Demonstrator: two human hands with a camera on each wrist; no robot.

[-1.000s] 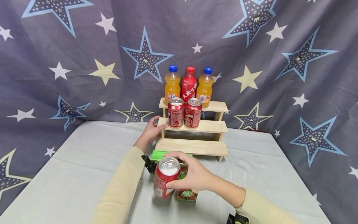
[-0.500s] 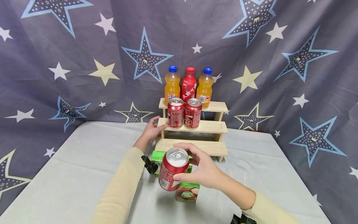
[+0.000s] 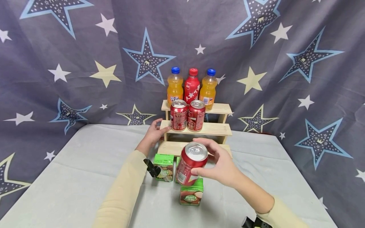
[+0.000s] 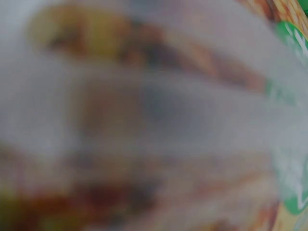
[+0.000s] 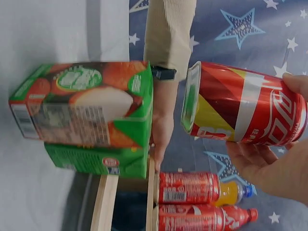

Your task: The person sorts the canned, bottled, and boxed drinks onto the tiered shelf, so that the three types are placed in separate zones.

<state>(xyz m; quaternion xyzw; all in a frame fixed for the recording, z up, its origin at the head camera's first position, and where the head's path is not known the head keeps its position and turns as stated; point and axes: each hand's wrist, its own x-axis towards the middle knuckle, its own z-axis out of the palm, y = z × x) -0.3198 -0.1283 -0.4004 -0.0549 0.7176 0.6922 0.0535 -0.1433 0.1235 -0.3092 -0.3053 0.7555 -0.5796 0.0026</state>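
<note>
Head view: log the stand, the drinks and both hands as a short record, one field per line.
right hand: holds a tilted red can in the air
left hand: touches the left end of the middle shelf
top shelf: two orange drink bottles with blue caps, a red bottle between them
middle shelf: two upright red cans, side by side
bottom shelf: partly hidden
table: green-topped cartons in front of the stand
</note>
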